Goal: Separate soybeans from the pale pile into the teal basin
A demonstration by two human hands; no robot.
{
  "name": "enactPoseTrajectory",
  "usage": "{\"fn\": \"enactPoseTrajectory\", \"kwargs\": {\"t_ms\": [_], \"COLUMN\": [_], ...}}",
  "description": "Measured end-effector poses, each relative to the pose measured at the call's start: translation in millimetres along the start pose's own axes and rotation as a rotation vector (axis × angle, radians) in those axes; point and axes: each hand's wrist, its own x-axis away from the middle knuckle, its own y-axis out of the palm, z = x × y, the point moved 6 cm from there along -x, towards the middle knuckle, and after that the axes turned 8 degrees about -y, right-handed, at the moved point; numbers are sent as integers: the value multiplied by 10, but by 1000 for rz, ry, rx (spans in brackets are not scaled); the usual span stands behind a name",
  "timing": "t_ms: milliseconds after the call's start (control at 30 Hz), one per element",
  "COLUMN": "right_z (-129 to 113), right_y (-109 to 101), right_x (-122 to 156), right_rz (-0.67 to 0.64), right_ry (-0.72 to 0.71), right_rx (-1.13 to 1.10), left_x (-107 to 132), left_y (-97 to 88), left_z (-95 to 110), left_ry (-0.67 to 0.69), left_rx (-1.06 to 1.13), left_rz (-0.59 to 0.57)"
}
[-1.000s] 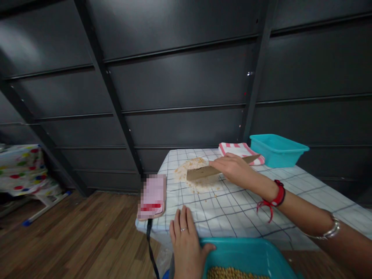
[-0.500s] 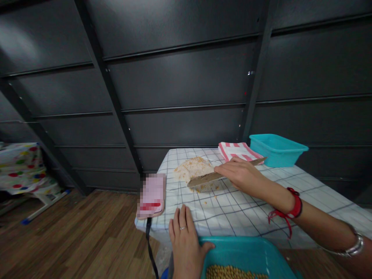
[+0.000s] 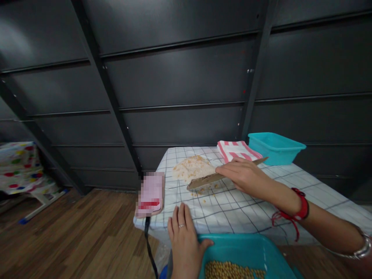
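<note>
Cardboard strip (image 3: pixel 205 179): held on edge on the checked tablecloth (image 3: pixel 232 209), its far end under the right hand (image 3: pixel 242 175), its free end reaching toward the left hand's side.
Right hand: fingers closed over the strip's top edge, pressing it down.
Left hand (image 3: pixel 184 244): flat, fingers together on the table's near edge, thumb hooked over the rim of the teal tub (image 3: pixel 247 248) of beans (image 3: pixel 229 269).
Grain pile (image 3: pixel 192 167): just beyond the strip, loose bits scattered on its near side.
Handling: the strip looks light and thin, likely to bow; best gripped along the top edge, near the middle.
Beyond the right hand: striped cloth (image 3: pixel 236 149), second tub (image 3: pixel 276 146).
Hard to see: the strip's grip end is covered; the near tub is cut off; the pink object (image 3: pixel 150 192) beside the left hand is blurred.
</note>
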Motion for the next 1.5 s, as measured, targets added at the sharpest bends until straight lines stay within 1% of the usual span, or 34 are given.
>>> {"fn": "enactPoseTrajectory", "kwargs": {"t_ms": [133, 367, 467, 800, 967, 1100, 1233, 1400, 1500], "right_z": [-36, -94, -105, -175, -138, -131, -179, -202, -207], "right_y": [43, -123, -175, -269, -344, -339, -315, -361, -384], "right_x": [10, 165, 206, 210, 221, 250, 289, 312, 299], "right_rz": [1, 81, 97, 46, 66, 8, -27, -19, -8], "right_ry": [-19, -28, -26, -30, 1, -1, -12, 3, 3], "right_rx": [-6, -32, -39, -70, -22, 69, 65, 17, 37], "left_x": [-4, 7, 12, 16, 14, 16, 15, 10, 11], "left_y": [5, 67, 76, 54, 59, 58, 36, 14, 15], "left_z": [-16, -56, -59, -22, -43, -44, -33, -14, -18], "left_ry": [-1, 14, 14, -15, -7, 14, -7, -12, -6], "left_rx": [8, 32, 35, 32, 40, 52, 53, 43, 29], "left_rz": [-3, -20, -21, -25, -27, -31, -13, -17, -18]}}
